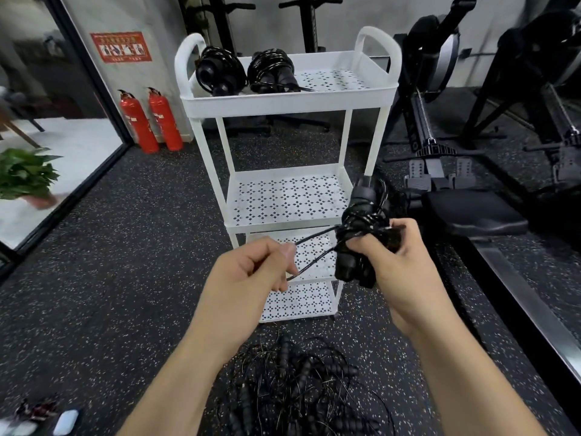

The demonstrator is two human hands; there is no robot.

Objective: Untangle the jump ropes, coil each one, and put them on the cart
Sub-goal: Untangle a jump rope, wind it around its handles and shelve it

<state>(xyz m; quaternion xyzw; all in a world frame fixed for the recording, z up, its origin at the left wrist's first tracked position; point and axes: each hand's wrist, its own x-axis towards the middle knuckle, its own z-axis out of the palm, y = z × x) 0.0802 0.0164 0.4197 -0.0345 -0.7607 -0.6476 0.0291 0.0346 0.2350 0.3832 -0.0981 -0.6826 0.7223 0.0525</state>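
Near the cart [287, 102]: my hands work.
Right hand [399, 265]: gripping coiled jump rope [361, 221].
Left hand [251, 272]: pinching its loose cord [314, 236].

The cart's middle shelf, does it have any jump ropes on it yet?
No, the middle shelf is bare; the two coiled ropes sit on the cart's top tray.
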